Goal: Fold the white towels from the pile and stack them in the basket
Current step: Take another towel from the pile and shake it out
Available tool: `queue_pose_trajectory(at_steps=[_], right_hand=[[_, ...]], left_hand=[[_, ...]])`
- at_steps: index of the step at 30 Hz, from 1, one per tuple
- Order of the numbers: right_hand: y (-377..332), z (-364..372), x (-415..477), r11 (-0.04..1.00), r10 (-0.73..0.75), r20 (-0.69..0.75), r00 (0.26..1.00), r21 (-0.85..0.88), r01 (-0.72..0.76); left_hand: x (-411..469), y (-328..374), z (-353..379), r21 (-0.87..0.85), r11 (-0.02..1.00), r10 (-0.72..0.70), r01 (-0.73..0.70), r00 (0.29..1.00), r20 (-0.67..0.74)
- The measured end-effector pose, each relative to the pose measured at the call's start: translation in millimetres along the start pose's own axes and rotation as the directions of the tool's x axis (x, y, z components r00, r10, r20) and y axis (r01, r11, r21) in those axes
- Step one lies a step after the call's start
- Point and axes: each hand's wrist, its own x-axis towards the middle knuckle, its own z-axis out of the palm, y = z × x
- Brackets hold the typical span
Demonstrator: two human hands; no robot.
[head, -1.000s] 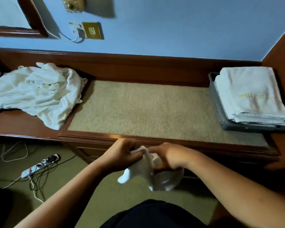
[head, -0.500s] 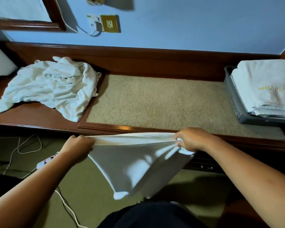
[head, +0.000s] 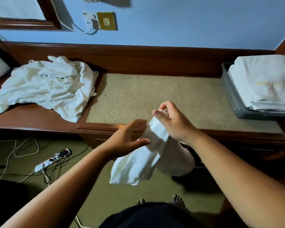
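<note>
Towel [head: 143, 160] first, as the head view gives it: a single white one hangs bunched in the air in front of the wooden ledge [head: 105, 127], over the green floor [head: 105, 186]. Its top edge is pinched by the right hand [head: 171, 122] between thumb and curled fingers. The left hand [head: 128, 139] is spread flat just left of the cloth, fingers straight and a little blurred, thumb tip at the towel's edge; whether it touches cannot be told. The two hands are close together, with only the hanging cloth between them. On the ledge, far left, lies the pile [head: 46, 86] of crumpled white towels, one corner spilling onto the beige carpeted inset [head: 155, 97]. At the far right end stands the dark perforated basket [head: 232, 96], holding folded towels [head: 263, 81] stacked above its rim, the top one bearing yellow lettering too blurred to read. Pile and basket sit well apart, the carpeted stretch between them. Behind runs a blue wall [head: 187, 22] with a brass socket plate [head: 106, 21], a white plug [head: 91, 22] beside it, and the corner of a wooden frame [head: 23, 24]. At lower left a white power strip [head: 53, 160] lies among tangled cables [head: 53, 171]. The held towel hides part of the ledge's front, and bare toes [head: 178, 199] show below it, above dark clothing [head: 148, 216].
</note>
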Motion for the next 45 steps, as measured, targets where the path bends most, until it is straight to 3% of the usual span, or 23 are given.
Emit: queue_pose_trajectory(at_steps=[3, 5, 7, 11, 14, 17, 21, 27, 31, 36, 40, 43, 45], right_hand=[[-8, 8, -3, 0.990, 0.029, -0.013, 0.999, 0.139, -0.027], [-10, 1, -6, 0.917, 0.045, -0.004, 0.999, 0.397, -0.040], [2, -11, -11, 0.860, 0.023, 0.026, 0.999, 0.509, -0.033], [28, -16, -30, 0.971, 0.062, 0.086, 0.994, 0.227, -0.080], [34, -12, -35, 0.984, 0.016, -0.109, 0.994, 0.181, 0.004], [30, -5, -36, 0.993, -0.083, -0.190, 0.978, 0.066, 0.097], [16, 2, -38, 0.978, -0.190, -0.317, 0.929, 0.022, 0.208], [-4, 1, -40, 0.953, -0.290, -0.367, 0.884, -0.024, 0.302], [-9, 7, -42, 0.953, -0.298, -0.204, 0.933, -0.010, 0.302], [3, 17, -36, 0.973, -0.214, -0.017, 0.977, 0.080, 0.215], [48, 14, -38, 0.997, -0.001, 0.172, 0.985, 0.081, -0.013], [76, 21, -48, 0.961, 0.211, 0.307, 0.928, -0.241, -0.138], [87, 17, -51, 0.867, 0.305, 0.278, 0.911, -0.477, -0.144]], left_hand=[[10, 26, 17, -0.274, 0.962, -0.003, -0.021, 0.996, -0.087], [14, 33, 17, -0.422, 0.906, -0.022, -0.038, 0.990, -0.136], [16, 41, 12, -0.488, 0.867, 0.010, -0.099, 0.983, -0.183], [20, 53, 5, -0.529, 0.836, 0.051, -0.144, 0.981, -0.188], [24, 62, 3, -0.501, 0.858, 0.058, -0.112, 0.991, -0.121], [29, 69, 2, -0.304, 0.946, 0.057, -0.110, 0.982, -0.179], [34, 77, -3, -0.306, 0.934, 0.069, -0.185, 0.933, -0.354], [25, 72, -13, -0.337, 0.899, 0.203, -0.281, 0.947, -0.247], [21, 74, -21, -0.123, 0.952, 0.240, -0.280, 0.934, -0.265], [27, 91, -37, 0.215, 0.890, 0.449, -0.403, 0.858, -0.251], [32, 86, -62, 0.261, 0.892, 0.444, -0.369, 0.824, -0.351], [35, 89, -76, 0.264, 0.885, 0.460, -0.383, 0.805, -0.375], [37, 88, -86, 0.282, 0.879, 0.470, -0.384, 0.795, -0.383]])
